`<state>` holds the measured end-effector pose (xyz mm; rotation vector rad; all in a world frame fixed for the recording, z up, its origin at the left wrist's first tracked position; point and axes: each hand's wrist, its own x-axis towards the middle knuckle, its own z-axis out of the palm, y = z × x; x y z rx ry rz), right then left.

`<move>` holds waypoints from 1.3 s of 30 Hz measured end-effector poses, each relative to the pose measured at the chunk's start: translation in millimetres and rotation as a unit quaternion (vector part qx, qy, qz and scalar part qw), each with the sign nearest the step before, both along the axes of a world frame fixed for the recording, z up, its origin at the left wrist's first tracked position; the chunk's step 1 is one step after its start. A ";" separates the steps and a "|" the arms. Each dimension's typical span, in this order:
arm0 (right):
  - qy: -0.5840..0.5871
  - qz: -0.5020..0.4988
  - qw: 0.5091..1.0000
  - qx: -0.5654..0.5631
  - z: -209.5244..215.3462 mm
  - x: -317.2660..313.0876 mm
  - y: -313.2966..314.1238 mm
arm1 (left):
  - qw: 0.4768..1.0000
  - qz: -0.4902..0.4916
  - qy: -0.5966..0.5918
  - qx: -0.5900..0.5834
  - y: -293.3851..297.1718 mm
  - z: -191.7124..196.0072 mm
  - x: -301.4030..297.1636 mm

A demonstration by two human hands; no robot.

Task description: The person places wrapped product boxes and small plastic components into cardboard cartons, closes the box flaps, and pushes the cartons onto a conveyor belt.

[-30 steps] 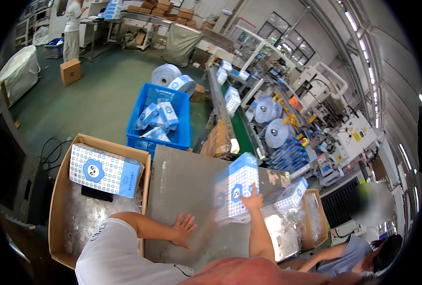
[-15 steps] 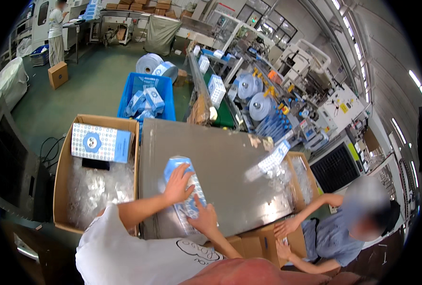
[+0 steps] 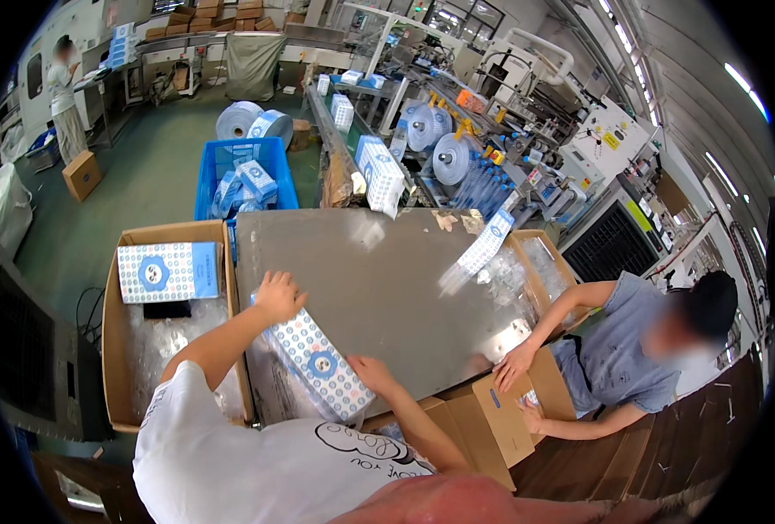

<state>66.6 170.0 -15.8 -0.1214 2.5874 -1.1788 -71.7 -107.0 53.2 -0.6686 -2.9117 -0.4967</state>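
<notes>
At a grey metal bench (image 3: 378, 288), the left hand (image 3: 278, 295) grips the far end and the right hand (image 3: 372, 374) the near end of a blue-and-white patterned plastic-wrapped pack (image 3: 317, 360), lying at the bench's near-left edge, beside an open cardboard box (image 3: 117, 349).

White pack (image 3: 320, 364) with blue dot pattern and blue round badge, grey metal table (image 3: 387, 288), brown cardboard box (image 3: 118, 349) at nine o'clock, blue crate (image 3: 246, 157) at eleven o'clock

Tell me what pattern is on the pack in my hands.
White pack with small blue dots and a blue badge, head view.
</notes>
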 end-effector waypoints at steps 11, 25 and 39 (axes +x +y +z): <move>0.129 -0.132 0.974 0.129 10.1 -173.5 92.0 | 0.890 -0.450 0.031 -0.057 -34.9 31.7 -0.8; 0.099 -0.174 0.920 0.336 61.4 -264.2 105.0 | 0.934 -0.356 0.009 -0.014 -11.9 12.6 -33.4; 0.145 -0.100 0.953 0.245 120.7 -87.5 62.2 | 0.883 -0.458 0.044 0.095 43.4 19.4 25.4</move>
